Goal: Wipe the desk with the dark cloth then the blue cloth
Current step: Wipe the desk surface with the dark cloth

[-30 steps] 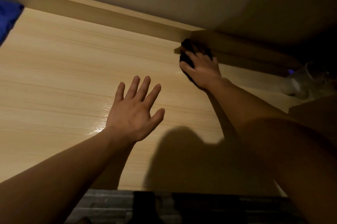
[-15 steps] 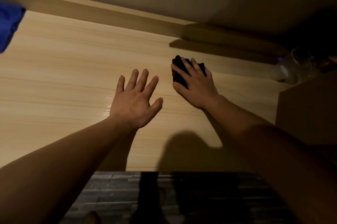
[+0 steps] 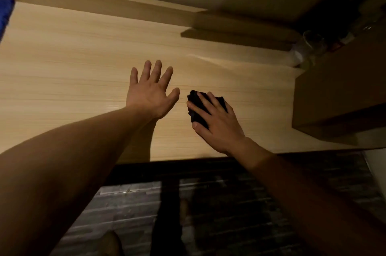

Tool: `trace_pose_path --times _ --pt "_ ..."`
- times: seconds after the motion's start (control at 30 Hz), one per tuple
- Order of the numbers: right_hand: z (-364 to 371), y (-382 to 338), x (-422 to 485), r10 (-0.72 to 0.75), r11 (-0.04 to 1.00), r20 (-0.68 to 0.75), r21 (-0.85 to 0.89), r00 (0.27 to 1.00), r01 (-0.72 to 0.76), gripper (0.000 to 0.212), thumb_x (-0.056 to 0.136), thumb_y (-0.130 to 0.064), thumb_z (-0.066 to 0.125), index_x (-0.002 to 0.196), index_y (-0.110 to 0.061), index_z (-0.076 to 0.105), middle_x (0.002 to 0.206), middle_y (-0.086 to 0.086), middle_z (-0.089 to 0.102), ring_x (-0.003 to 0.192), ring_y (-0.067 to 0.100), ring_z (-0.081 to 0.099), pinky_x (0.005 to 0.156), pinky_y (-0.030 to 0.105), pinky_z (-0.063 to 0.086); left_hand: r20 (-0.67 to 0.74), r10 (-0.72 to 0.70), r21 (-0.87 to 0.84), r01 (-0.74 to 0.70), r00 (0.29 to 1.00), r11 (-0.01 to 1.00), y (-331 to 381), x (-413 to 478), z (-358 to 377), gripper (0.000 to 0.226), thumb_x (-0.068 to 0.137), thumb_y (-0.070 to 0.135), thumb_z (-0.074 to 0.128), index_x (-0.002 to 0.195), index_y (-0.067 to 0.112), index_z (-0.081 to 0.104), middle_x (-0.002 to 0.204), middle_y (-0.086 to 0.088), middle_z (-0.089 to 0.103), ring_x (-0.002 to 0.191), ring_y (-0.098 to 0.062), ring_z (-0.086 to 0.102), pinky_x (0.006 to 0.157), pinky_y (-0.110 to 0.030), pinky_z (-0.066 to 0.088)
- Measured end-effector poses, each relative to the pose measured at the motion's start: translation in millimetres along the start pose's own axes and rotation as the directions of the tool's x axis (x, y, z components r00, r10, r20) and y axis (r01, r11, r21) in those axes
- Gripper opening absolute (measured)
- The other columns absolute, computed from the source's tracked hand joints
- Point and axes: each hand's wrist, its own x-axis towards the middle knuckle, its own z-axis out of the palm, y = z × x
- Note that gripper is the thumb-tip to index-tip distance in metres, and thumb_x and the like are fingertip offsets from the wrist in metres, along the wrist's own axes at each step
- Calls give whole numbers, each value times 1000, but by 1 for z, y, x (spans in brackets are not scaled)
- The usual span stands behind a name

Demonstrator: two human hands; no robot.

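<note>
The light wooden desk fills the upper half of the view. My right hand presses a bunched dark cloth flat on the desk, fingers spread over it, not far from the front edge. My left hand lies just left of it, palm down on the wood with fingers apart and nothing in it. A corner of the blue cloth shows at the far left edge of the desk.
A raised wooden ledge runs along the back below the wall. A brown box or cabinet stands at the right. Behind it lies a clear glass in shadow. The dark floor lies below the desk's front edge.
My right hand has dragged the dark cloth from the back ledge toward the front edge of the desk. My left hand has stayed flat in about the same spot.
</note>
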Motion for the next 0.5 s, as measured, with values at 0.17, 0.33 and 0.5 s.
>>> trace_pose_path --times 0.17,0.33,0.5 --pt "11 -20 -41 -2 998 -15 56 1000 2 59 107 -58 27 163 -48 12 174 -12 3 160 10 -7 125 43 2 12 17 -28 -17 1000 999 -2 0 -1 80 101 74 11 171 36 4 180 -4 -6 165 -30 -14 130 -60 -7" --pt "17 -43 -72 63 980 7 189 998 -63 58 104 -59 26 160 -43 29 169 -16 14 155 2 1 120 42 18 -96 46 -249 -69 994 966 0 -21 -13 70 108 57 28 169 22 26 178 -10 17 165 -27 9 133 -53 6" --pt "-23 -69 -70 27 934 3 355 1000 -26 54 106 -54 33 157 -39 40 166 -17 30 156 7 20 120 45 25 174 -196 -871 243 965 426 35 -94 -38 34 112 34 51 135 13 64 129 -5 71 126 -25 63 101 -37 52"
